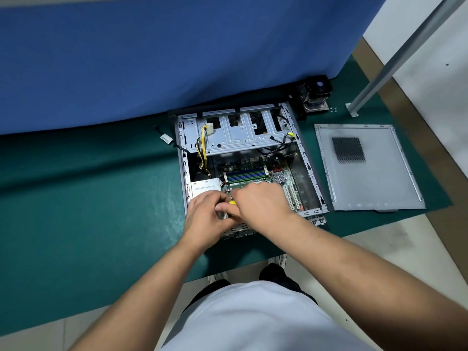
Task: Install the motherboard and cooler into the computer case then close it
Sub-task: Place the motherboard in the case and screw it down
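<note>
The hands hide the motherboard's six-o'clock part and most of a yellow tool, so their grip stays unclear.

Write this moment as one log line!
stage: fastening motherboard in case | hands: left hand, right hand grip yellow tool | cooler, side panel: outside case

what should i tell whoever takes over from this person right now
Left hand and right hand work close together over the near edge of the open case; a yellow bit shows between them; what each grips is unclear.
Motherboard lies in the case.
Cooler sits on the green mat behind the case, not fitted.
Side panel lies flat, right of the case.
Left: finish the board, fit cooler, close case.
</note>
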Available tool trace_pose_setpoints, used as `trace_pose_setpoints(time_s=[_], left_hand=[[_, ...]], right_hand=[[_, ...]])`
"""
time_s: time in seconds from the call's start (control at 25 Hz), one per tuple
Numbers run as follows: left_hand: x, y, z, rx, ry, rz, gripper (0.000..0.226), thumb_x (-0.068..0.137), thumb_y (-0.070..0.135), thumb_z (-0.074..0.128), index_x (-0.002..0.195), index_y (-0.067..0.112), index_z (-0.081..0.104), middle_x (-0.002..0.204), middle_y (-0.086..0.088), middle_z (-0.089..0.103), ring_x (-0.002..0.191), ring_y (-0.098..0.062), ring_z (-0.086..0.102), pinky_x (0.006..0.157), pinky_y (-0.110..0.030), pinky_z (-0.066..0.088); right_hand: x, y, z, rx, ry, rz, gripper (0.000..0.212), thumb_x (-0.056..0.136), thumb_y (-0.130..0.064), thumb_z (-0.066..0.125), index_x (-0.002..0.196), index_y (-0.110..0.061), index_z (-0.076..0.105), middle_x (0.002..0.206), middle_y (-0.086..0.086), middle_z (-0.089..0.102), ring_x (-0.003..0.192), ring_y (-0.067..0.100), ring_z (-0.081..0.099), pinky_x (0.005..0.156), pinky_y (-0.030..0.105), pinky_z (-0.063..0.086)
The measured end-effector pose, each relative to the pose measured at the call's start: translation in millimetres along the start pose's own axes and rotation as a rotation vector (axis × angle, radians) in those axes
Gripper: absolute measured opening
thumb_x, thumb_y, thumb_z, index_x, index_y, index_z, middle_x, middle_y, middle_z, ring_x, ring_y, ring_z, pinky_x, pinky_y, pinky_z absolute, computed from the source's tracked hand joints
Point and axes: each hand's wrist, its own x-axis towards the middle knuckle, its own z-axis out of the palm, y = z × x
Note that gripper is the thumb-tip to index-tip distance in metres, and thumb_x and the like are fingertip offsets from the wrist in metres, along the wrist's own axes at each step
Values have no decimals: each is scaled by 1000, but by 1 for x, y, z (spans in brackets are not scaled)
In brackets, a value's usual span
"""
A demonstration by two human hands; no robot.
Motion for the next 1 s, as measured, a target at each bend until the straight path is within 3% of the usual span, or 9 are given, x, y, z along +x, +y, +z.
trace_pose_setpoints(time_s=[0.08,0.2,0.28,0.4,0.52,0.64,0.72,0.84,1.0], left_hand=[[-1,-5,-1,-14,-43,-1,49,66,61,69,109,38,68,117,24,59,123,-14,49,104,-19,25],[-2,-10,-3,5,-111,42,58,70,69,67,121,41,67,140,19,57,138,-5,40,111,-9,5],[-2,-7,-1,35,-103,65,57,66,70,64,116,43,63,131,22,62,132,2,45,112,-12,7],[0,-1,3,40,-57,14,53,58,68,64,101,36,62,112,24,66,119,0,51,108,-14,15],[1,-7,1,27,-94,22,45,60,67,59,100,47,60,126,23,63,131,0,45,110,-11,7],[1,-11,0,35,-147,70,49,66,69,59,113,53,60,138,30,52,136,17,31,112,-9,-1],[0,-10,3,59,-111,52,52,65,67,63,115,53,55,129,34,58,131,11,42,111,-11,3],[0,-4,6,80,-59,-2,41,61,64,63,97,54,47,107,36,60,119,-2,52,105,-9,11],[0,-8,4,43,-56,43,29,70,70,59,93,54,52,118,25,65,125,-3,53,109,-11,10]], right_hand=[[-7,10,-3,61,-40,-117,63,92,-75,43,128,-24,52,111,6,64,96,33,68,64,35,36],[-13,14,-7,97,-39,-187,44,98,-50,56,134,-27,49,116,6,64,100,34,67,67,37,38],[-7,5,-6,88,-17,-73,40,99,-54,50,125,-25,58,107,7,68,97,33,67,67,36,36],[-2,-6,-5,32,-32,8,52,97,-69,41,117,-27,64,92,5,66,87,30,64,66,34,33],[-10,1,-7,71,-7,-91,53,93,-65,55,128,-25,52,108,5,65,98,32,67,67,35,34],[-15,4,-7,80,6,-138,44,94,-41,63,132,-24,51,109,5,65,99,32,67,68,36,36],[-10,3,-7,83,4,-39,38,96,-44,56,128,-21,55,107,6,68,100,33,67,69,37,36],[-6,4,-7,68,-30,8,42,100,-56,47,122,-22,57,105,7,69,100,33,67,69,36,34],[-12,12,-10,83,-38,-95,45,95,-54,57,130,-26,49,116,5,66,105,33,67,72,39,42]])
